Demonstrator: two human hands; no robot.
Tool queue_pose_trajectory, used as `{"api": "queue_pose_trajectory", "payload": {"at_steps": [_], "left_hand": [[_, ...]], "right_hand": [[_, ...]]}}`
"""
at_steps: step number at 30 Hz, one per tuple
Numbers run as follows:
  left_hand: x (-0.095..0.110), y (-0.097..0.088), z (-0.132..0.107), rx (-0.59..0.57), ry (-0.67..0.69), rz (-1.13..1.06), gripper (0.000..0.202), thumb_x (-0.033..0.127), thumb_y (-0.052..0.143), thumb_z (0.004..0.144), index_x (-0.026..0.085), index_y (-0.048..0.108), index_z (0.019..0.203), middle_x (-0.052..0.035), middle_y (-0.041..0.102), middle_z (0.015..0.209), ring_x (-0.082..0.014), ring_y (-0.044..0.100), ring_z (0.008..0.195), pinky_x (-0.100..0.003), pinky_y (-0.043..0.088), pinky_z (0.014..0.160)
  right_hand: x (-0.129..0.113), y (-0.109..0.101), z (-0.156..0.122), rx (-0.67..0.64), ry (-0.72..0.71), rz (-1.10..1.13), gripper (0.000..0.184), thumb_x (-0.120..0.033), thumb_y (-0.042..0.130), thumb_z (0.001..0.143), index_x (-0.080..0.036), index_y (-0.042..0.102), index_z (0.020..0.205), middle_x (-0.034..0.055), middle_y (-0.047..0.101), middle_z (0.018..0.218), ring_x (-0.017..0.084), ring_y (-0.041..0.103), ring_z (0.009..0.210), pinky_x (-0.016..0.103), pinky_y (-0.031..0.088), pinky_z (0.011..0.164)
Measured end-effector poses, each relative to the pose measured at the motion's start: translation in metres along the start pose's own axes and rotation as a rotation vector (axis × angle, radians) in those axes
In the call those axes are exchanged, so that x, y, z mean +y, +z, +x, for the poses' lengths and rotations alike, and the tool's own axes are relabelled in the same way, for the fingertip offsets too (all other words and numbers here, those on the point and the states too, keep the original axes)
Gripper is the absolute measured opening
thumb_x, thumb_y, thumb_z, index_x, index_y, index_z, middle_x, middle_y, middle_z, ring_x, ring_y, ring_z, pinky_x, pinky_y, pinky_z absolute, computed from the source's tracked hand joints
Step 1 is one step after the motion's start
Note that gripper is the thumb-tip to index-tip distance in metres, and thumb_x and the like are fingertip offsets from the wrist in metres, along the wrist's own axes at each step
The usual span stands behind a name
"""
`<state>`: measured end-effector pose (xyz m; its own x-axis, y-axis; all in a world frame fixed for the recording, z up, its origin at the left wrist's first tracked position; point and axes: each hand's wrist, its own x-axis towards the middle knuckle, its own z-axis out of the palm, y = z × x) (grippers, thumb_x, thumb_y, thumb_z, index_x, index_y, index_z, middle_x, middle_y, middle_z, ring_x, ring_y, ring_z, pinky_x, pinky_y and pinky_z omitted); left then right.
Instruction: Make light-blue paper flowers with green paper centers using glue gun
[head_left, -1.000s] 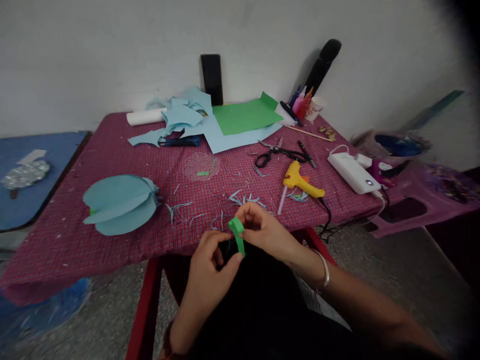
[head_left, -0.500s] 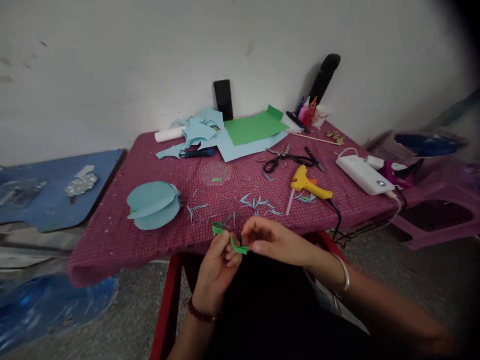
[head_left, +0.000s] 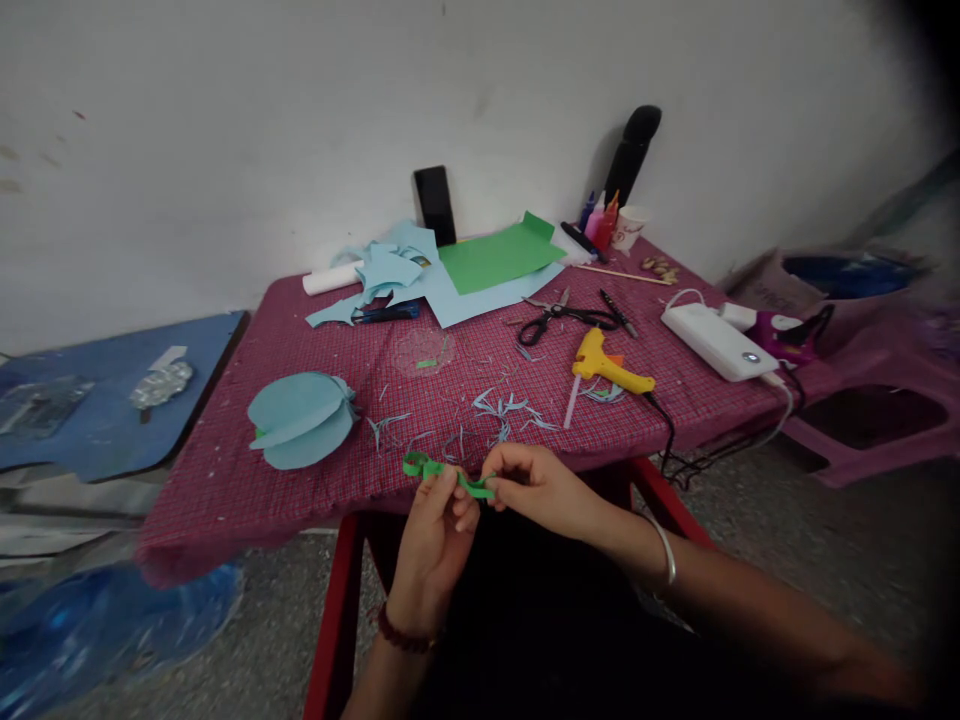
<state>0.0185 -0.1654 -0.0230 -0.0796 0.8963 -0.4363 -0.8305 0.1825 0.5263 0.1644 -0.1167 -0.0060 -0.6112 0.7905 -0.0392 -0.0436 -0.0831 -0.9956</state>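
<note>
1. Pinching a green paper strip (head_left: 432,467) between thumb and fingers of the left hand (head_left: 435,545), raising that forearm from below, turning the palm inward and curling the lower fingers.
2. Reaching in from the right with the right hand (head_left: 551,495), clamping thumb and forefinger together on the strip's other end and bending the remaining fingers loosely.
3. Holding the strip low, at the near edge of the cloth-covered tabletop (head_left: 247,520), letting its looped end stick out leftward past the left thumb.
4. Wearing a dark beaded bracelet (head_left: 405,637) on the left wrist, a pale bangle (head_left: 670,555) on the right.
5. Facing a rounded light-blue paper piece (head_left: 296,425) toward the left, thin paper shreds (head_left: 502,405) in the middle and a yellow glue gun (head_left: 611,370) toward the right.
6. Looking past these to a clear round dish or mat (head_left: 411,347), too faint to tell which, bearing a green scrap (head_left: 426,363).
7. Seeing black-handled scissors (head_left: 556,311) beyond, near a white box-shaped device (head_left: 718,342).
8. Viewing a pink tub (head_left: 772,283) off to the right, holding something blue (head_left: 855,272).
9. Finding, near the wall, a green sheet (head_left: 499,257), then a paper cup (head_left: 628,230), its contents impossible to tell, just beside small coloured bottles (head_left: 607,225).
</note>
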Motion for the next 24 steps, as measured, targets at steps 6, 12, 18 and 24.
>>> {"api": "queue_pose_trajectory", "payload": {"at_steps": [6,12,18,24], "left_hand": [[-0.003,0.001,-0.006,-0.199,-0.139,0.393,0.027,0.039,0.072,0.074,0.016,0.057,0.073,0.0028,0.055,0.058,-0.0069,0.045,0.044,-0.017,0.035,0.039],[0.001,0.013,-0.03,-0.046,0.605,0.882,0.01,0.018,0.069,0.075,0.018,0.059,0.073,0.0026,0.057,0.068,-0.0095,0.055,0.063,-0.02,0.046,0.062],[0.007,0.018,-0.029,0.03,0.576,0.924,0.027,0.017,0.075,0.066,0.02,0.064,0.09,-0.0008,0.066,0.084,-0.0152,0.063,0.077,-0.024,0.05,0.072],[0.013,0.007,-0.019,0.03,0.458,0.981,0.015,0.026,0.063,0.084,0.019,0.065,0.071,0.0001,0.061,0.064,-0.0144,0.055,0.062,-0.023,0.042,0.062]], "right_hand": [[-0.004,-0.009,0.007,0.209,-0.085,-0.039,0.006,-0.021,0.058,0.077,-0.02,0.052,0.078,-0.0043,0.052,0.067,0.011,0.05,0.06,0.026,0.039,0.057],[-0.015,-0.011,0.001,0.243,-0.331,-0.388,0.011,-0.014,0.057,0.079,-0.02,0.052,0.071,-0.0003,0.055,0.073,0.014,0.051,0.069,0.029,0.04,0.064],[-0.017,-0.002,-0.004,0.09,-0.378,-0.492,0.015,-0.009,0.057,0.081,-0.021,0.053,0.073,0.0016,0.058,0.082,0.016,0.055,0.079,0.03,0.044,0.071],[-0.018,-0.007,-0.005,0.066,-0.275,-0.347,0.013,-0.011,0.057,0.079,-0.021,0.053,0.072,0.0021,0.061,0.084,0.016,0.058,0.08,0.031,0.045,0.075]]}}
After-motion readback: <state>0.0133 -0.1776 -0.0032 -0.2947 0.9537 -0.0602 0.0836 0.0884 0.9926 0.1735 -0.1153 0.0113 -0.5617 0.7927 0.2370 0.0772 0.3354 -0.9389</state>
